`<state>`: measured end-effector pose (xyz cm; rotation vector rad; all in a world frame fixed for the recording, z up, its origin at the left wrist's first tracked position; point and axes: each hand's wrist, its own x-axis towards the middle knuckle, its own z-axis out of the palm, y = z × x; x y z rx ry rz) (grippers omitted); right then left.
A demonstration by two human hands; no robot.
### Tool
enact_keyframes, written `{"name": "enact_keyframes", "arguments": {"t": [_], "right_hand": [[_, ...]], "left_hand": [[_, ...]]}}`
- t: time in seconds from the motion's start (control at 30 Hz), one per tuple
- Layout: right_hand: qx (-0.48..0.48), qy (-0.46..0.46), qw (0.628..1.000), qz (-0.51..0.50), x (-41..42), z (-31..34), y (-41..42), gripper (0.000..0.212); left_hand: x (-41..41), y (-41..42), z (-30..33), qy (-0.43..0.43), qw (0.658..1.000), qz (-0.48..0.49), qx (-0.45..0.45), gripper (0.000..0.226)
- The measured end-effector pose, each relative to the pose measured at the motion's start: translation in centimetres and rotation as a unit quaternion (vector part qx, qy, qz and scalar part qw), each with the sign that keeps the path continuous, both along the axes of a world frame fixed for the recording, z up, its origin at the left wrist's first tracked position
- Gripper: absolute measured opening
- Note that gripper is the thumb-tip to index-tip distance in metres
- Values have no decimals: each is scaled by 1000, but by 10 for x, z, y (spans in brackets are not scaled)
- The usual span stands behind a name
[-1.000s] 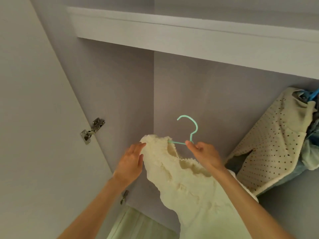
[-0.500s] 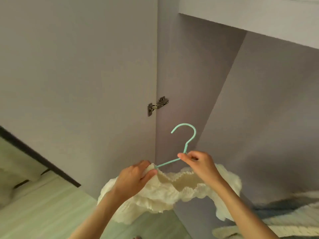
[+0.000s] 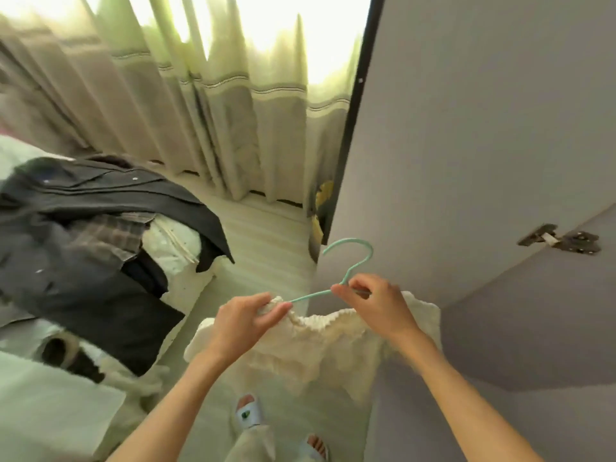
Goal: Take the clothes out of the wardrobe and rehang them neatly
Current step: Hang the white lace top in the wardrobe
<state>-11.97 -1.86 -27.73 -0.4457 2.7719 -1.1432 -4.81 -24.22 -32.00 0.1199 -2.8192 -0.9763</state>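
Mint-green wire hanger slanting up-right, pinched at neck by right hand, cream ruffled knit garment shoulder gripped by left hand.

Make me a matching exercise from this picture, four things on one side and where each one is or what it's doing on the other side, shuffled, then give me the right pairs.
Things
1. mint green hanger
2. cream ruffled garment
3. dark clothes pile
4. metal hinge

Places or states
A. heaped on the bed at the left
B. pinched at its neck by the right hand
C. fixed to the wardrobe door at the right
D. gripped at one shoulder by the left hand, hanging below both hands

Pairs: 1-B, 2-D, 3-A, 4-C
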Motion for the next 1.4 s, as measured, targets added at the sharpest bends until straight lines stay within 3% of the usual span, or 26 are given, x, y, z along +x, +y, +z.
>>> {"name": "enact_keyframes", "arguments": {"t": [0.1,0.27,0.4,0.53,0.7,1.03,1.2,1.4], "right_hand": [[38,92,991,86,-10,-6,-43,54],[83,114,975,173,-27,-18,-125,62],[91,153,954,241,-28,-26,-205,43],[87,166,943,275,-8,-39,-279,50],[56,142,931,332,23,-39,-356,43],[11,153,869,470,25,-18,-465,48],[-4,187,868,460,-14,-6,-500,52],[-31,243,869,430,-60,3,-532,53]], "left_hand": [[28,-47,2,2,996,88,32,56],[72,-127,-8,-3,973,209,101,58],[103,-173,-12,6,946,300,124,63],[147,-214,-12,-22,918,382,103,61],[194,-250,4,-30,875,482,31,66],[221,-279,21,-13,777,629,12,59],[181,-305,33,-12,774,634,5,60],[137,-343,35,11,793,607,53,62]]}}
